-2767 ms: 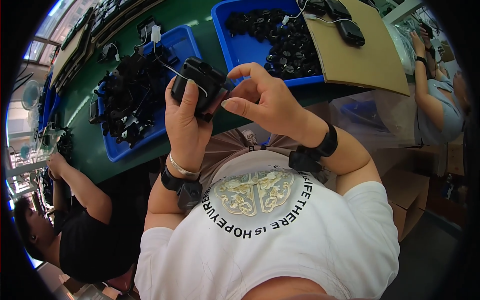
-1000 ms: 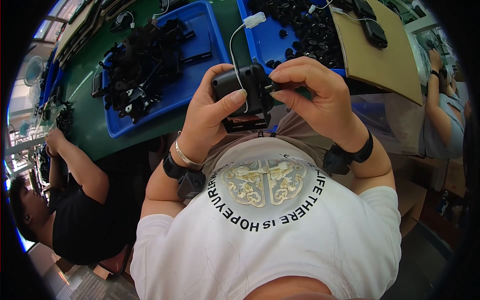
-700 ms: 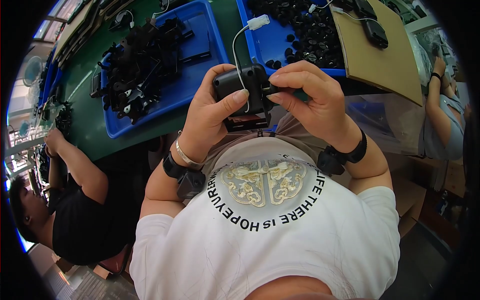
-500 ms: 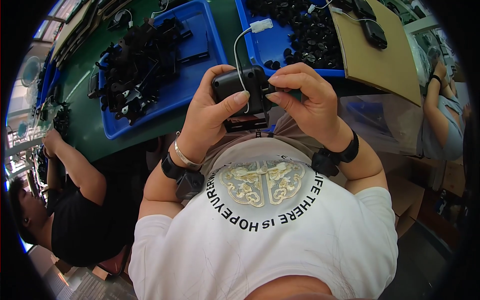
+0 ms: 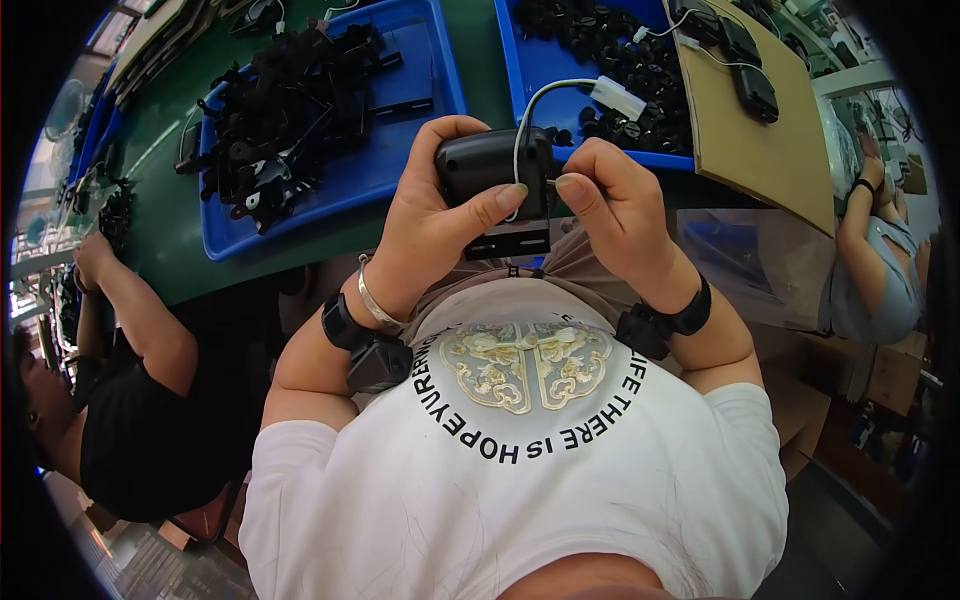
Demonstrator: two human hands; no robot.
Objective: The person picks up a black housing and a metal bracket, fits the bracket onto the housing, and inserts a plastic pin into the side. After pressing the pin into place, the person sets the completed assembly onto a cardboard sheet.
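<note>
1. Left hand (image 5: 428, 222) clasps a black plastic housing (image 5: 478, 170) before the green table (image 5: 483, 60), thumb across its white cable (image 5: 518, 155).
2. Right hand (image 5: 627, 212) pinches a small screw (image 5: 553, 182), head hidden, at its side; a slanted push could cross-thread it.
3. Beyond, one blue tray (image 5: 424, 60) holds black brackets (image 5: 290, 120), another tray (image 5: 535, 65) black knobs (image 5: 625, 55).

A green worktable (image 5: 190, 270) stretches across the workroom before me. At far left, whitish light glares around a window (image 5: 108, 33). To the right, a pale rail (image 5: 855, 80) juts out above; lower down, brown cardboard boxes (image 5: 803, 428) sit in shadow near a dark grey floor (image 5: 815, 530).
</note>
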